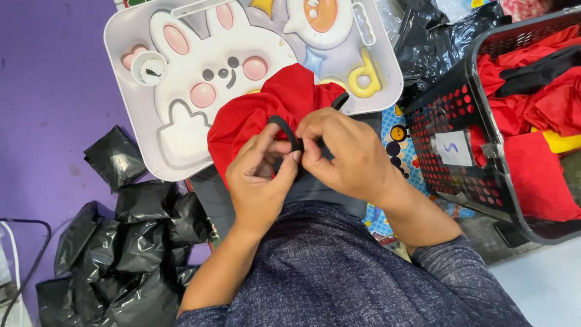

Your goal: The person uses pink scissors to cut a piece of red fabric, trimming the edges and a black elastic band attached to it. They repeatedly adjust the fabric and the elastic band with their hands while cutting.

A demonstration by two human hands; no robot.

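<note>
Two hands (302, 160) on black strap (284, 128), red cloth (266, 109)

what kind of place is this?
Probably a small garment or craft workspace on the floor. Both hands, left hand and right hand, work a black strap on red cloth; a basket holds more red cloth, with black bags piled nearby.
</note>
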